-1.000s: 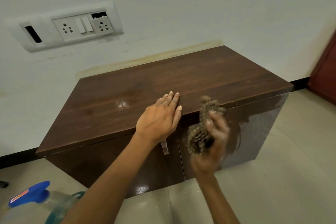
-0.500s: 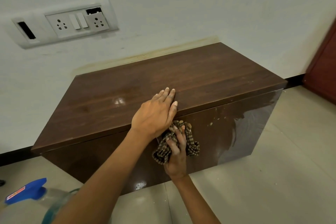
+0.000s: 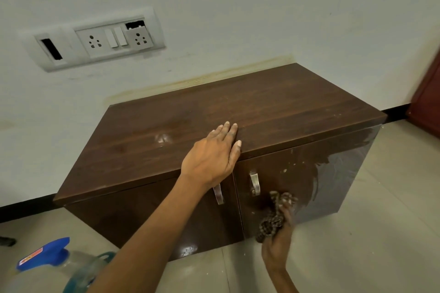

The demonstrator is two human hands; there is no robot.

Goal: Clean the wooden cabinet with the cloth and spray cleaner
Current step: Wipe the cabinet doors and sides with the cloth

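Observation:
A low dark wooden cabinet [image 3: 250, 107] stands against the white wall, with two glossy front doors and two metal handles [image 3: 254, 183]. My left hand [image 3: 212, 157] lies flat and open on the front edge of its top. My right hand [image 3: 277, 240] grips a bunched brown checked cloth [image 3: 273, 219] and presses it against the lower part of the right door. Wet streaks and pale specks show on that door [image 3: 333, 173]. The spray cleaner bottle [image 3: 45, 259], clear with a blue head, stands at the bottom left on the floor.
A switch and socket panel [image 3: 100, 38] is set in the wall above the cabinet's left end. A dark red door [image 3: 428, 100] stands at the right edge. Pale floor tiles [image 3: 369, 233] surround the cabinet. A small dark object [image 3: 7, 241] lies at the far left.
My right hand has carried the cloth from below my left hand down and right across the right door. Both handles now show. My left hand stays on the top edge.

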